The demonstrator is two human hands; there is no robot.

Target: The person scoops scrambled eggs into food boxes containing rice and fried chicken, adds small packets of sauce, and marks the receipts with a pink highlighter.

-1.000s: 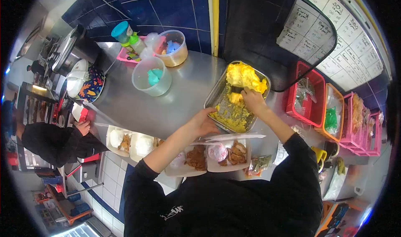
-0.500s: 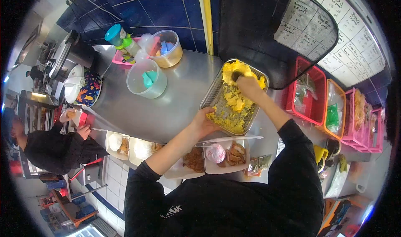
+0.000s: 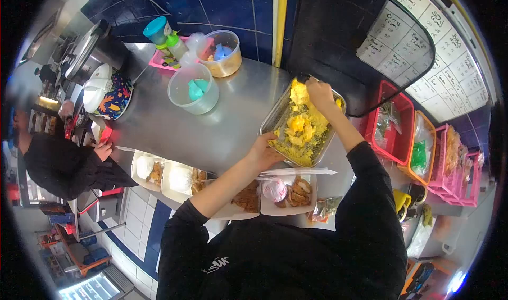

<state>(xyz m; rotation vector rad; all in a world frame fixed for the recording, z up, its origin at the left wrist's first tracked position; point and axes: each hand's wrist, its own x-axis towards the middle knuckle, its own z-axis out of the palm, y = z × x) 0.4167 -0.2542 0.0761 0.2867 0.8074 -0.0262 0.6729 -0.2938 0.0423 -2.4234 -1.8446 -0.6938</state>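
A metal mesh tray (image 3: 271, 119) stands on the steel counter, holding yellow, crumbly scrambled egg (image 3: 300, 126). My left hand (image 3: 264, 153) is closed on the tray's near left edge. Over the far end of the tray, my right hand (image 3: 320, 94) is wrapped round a dark utensil (image 3: 303, 79), whose kind I cannot make out; most of it is hidden. Below my left forearm, an open takeaway box (image 3: 288, 210) contains a paper-wrapped round bundle (image 3: 274, 190) and browned meat pieces (image 3: 300, 192). My left arm partly covers another box beside it.
Clear tubs (image 3: 193, 94) stand at the back left, near a patterned pot (image 3: 112, 96). To the right are red (image 3: 390, 117) and pink baskets (image 3: 459, 178). More food boxes (image 3: 177, 181) line the near edge. A co-worker (image 3: 61, 160) stands far left.
My right hand has moved toward the tray's far edge with the utensil, and the egg there has shifted. My left hand keeps its grip on the tray. The camera view has turned slightly.
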